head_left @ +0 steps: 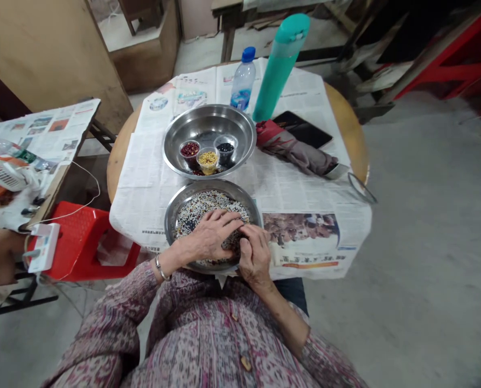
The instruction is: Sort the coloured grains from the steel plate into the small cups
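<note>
Left grip [214, 236]: palm down, fingers spread and slightly bent, thumb apart from them. Left wrist [168, 265] nearly straight; left forearm [133, 293] slants inward, sleeved almost to the wrist. Right grip [257, 254]: fingers curled, thumb lying alongside, contents not visible. Right forearm [284, 318] angles inward, bare below the sleeve. Fingertips of both meet closely before the trunk [220, 339]; contact between them uncertain.

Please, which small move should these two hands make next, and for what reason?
Perhaps the right hand should pick some dark pieces from the mixed grains. Both it and the left hand are at the near bowl, where pale and dark pieces lie together, while three cups in the far bowl hold red, yellow and black ones separately.
</note>
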`<state>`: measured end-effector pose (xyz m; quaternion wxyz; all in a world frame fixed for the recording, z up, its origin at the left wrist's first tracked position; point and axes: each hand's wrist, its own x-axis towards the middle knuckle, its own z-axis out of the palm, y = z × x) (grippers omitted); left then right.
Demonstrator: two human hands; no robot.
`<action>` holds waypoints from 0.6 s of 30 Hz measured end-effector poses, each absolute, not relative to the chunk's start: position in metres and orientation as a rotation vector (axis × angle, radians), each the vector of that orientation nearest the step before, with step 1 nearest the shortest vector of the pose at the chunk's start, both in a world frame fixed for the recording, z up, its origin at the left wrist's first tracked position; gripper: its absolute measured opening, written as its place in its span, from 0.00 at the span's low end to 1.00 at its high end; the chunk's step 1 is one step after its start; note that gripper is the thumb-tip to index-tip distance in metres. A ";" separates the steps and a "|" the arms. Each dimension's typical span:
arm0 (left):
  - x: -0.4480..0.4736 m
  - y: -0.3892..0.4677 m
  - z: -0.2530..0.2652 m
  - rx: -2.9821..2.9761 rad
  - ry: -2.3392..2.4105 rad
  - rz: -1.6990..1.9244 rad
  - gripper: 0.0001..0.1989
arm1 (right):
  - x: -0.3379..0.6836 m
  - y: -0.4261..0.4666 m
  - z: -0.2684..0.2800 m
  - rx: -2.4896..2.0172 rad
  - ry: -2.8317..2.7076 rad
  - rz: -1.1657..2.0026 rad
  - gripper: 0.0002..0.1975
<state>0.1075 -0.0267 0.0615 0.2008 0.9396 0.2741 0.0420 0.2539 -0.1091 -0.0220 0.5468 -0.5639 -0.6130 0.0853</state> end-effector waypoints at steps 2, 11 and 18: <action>0.113 -0.026 0.054 2.658 0.731 0.122 0.30 | 0.253 -0.109 -0.021 -1.334 -1.448 0.198 0.11; 0.118 -0.012 0.049 2.760 0.726 -0.138 0.07 | 0.254 -0.109 -0.019 -1.333 -1.469 0.175 0.08; 0.066 -0.019 0.069 2.828 1.117 -0.035 0.10 | 0.255 -0.109 -0.019 -1.338 -1.476 0.172 0.09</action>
